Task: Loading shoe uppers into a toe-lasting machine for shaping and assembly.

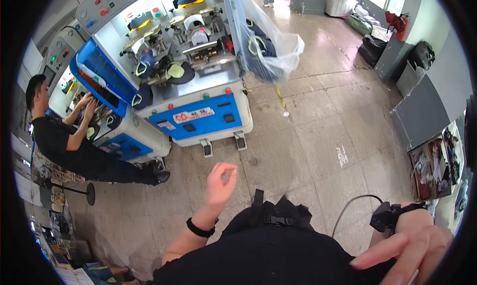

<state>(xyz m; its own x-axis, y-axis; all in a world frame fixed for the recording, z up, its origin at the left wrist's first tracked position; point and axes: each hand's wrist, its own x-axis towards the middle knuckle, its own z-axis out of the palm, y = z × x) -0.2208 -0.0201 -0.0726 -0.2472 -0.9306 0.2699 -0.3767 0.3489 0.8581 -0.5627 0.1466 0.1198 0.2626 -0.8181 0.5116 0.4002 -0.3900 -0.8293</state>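
Observation:
My left hand (220, 184) is raised over the floor in front of my body, with a black band on its wrist. Its thumb and forefinger curl together into a ring, and nothing shows between them. At the lower right, my right hand (417, 250) is close to the camera with its fingers spread, and some fingertips are cut off by the rim. A black device (385, 217) with a cable is strapped to that wrist. Neither hand touches the blue and white cap machine (198, 117) ahead, where several dark caps with yellow-green parts, one cap (180, 73) among them, rest.
A person in black (59, 131) works with both hands at a second machine on the left. Foot pedals (240, 141) stand below the nearer machine. Clear plastic sheeting (278, 51) hangs at its right side. Shelves (432, 168) and black bags (372, 49) are on the right.

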